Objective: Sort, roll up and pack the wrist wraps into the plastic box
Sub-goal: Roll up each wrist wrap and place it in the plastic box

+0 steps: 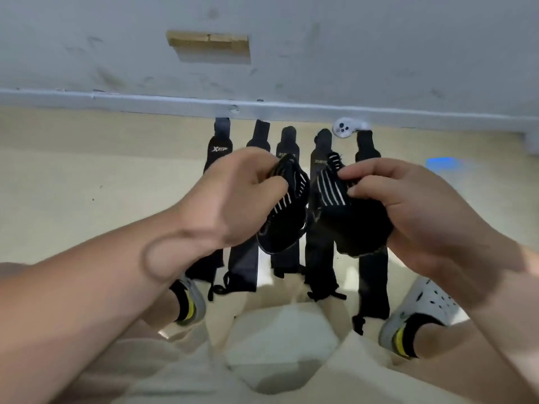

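The left hand (pixel 233 196) and right hand (pixel 408 205), fingers curled, pinch bunched striped wrist wraps (pixel 288 211) mid-frame above five flat wraps (pixel 374 287) rowed on the floor (pixel 87 199): sorting, I'd judge, so next straighten and lay them alongside.

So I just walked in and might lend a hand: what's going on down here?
A person stands over five long black wrist wraps laid flat in a row on the beige floor. The left hand grips one bunched black white-striped wrap, and the right hand pinches a second striped wrap. Neither looks neatly rolled, and no plastic box is in view.
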